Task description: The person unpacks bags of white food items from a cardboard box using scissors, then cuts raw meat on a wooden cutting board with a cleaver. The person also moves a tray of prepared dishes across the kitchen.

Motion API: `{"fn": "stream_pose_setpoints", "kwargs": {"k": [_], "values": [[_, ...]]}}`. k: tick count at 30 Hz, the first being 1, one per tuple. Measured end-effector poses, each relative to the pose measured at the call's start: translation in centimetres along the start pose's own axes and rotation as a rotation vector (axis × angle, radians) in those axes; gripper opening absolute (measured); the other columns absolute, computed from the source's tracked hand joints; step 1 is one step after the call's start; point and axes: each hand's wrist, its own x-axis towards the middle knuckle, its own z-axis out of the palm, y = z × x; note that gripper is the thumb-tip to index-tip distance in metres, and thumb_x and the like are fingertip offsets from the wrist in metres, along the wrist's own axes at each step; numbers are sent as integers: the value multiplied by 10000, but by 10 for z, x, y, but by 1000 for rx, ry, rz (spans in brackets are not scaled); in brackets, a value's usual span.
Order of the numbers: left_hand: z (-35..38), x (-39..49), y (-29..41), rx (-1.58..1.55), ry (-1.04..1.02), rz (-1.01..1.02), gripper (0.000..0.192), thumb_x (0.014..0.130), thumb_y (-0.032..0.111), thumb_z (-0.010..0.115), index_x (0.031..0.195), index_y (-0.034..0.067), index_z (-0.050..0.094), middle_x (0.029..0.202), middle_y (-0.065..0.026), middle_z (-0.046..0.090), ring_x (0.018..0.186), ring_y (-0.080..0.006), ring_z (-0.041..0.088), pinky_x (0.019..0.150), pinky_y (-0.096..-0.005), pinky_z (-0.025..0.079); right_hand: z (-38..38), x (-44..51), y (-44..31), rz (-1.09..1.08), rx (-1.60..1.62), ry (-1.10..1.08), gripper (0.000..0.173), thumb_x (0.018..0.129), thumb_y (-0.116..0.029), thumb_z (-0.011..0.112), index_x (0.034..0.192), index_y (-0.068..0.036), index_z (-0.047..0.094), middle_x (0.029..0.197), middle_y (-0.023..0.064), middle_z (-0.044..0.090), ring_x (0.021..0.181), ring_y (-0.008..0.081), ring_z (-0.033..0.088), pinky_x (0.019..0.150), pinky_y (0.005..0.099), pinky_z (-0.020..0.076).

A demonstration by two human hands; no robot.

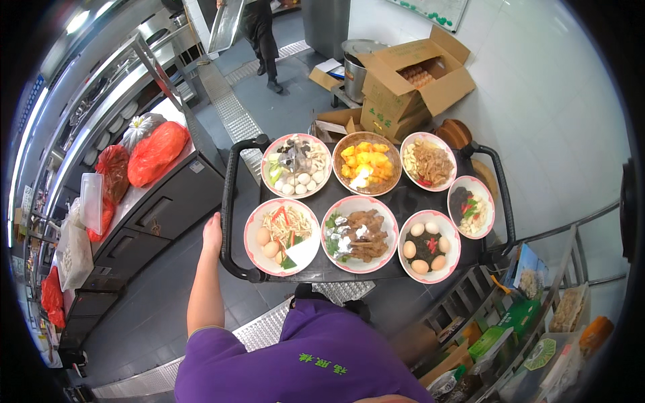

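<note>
My left hand (213,234) is at the outer side of the black cart handle (229,201); its fingers are partly hidden, so a grip cannot be confirmed. My right hand is out of view. On the black service cart (315,274) stand several pink-rimmed bowls. Front row: a bowl of eggs and bean sprouts (281,237), a bowl of browned meat with greens (360,234), a bowl with eggs around dark greens (429,247). Behind are a mushroom and white ball bowl (297,166), a brown bowl of yellow chunks (368,163) and a shredded food bowl (429,161). A smaller bowl (471,207) sits far right.
A steel counter (166,201) with red plastic bags (158,153) runs along the left. Cardboard boxes (395,108), one holding eggs, stand beyond the cart near a steel pot (354,78). A person (262,40) carries a metal tray ahead. Stocked shelving (504,317) lies at right.
</note>
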Motion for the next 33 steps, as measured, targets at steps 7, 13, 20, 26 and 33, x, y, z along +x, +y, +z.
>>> {"fn": "stream_pose_setpoints", "kwargs": {"k": [7,13,20,26,33], "values": [[2,3,1,50,71,171,403,993,290,518,1147,-21,722,1074,-166,745,1020,-251,681,935,-352,490,-13,23,20,22,42,-12,488,968,-342,551,1374,-78,609,1400,162,622,1297,313,585,1073,424,455],[8,0,-3,112,133,147,391,971,280,535,1110,-25,737,1020,-179,750,976,-268,699,909,-359,504,-16,36,29,41,87,-15,493,969,-339,552,1380,-71,599,1405,165,616,1299,316,583,1074,428,456],[10,-13,10,126,133,164,381,976,251,515,1111,-32,732,1002,-177,751,964,-265,698,903,-356,505,-23,35,38,70,104,-6,500,969,-335,554,1388,-63,587,1410,169,610,1301,319,580,1075,432,457],[10,4,-12,56,123,171,353,980,244,532,1103,-20,733,990,-161,750,941,-252,688,904,-351,506,-28,46,55,84,127,9,506,969,-331,556,1394,-57,577,1414,172,605,1303,322,578,1076,436,457],[7,27,-40,117,166,224,359,976,247,523,1089,-26,729,1022,-180,744,944,-268,680,906,-362,501,-26,52,67,92,200,1,513,970,-327,558,1401,-49,565,1419,176,599,1305,325,575,1078,441,458]]}}
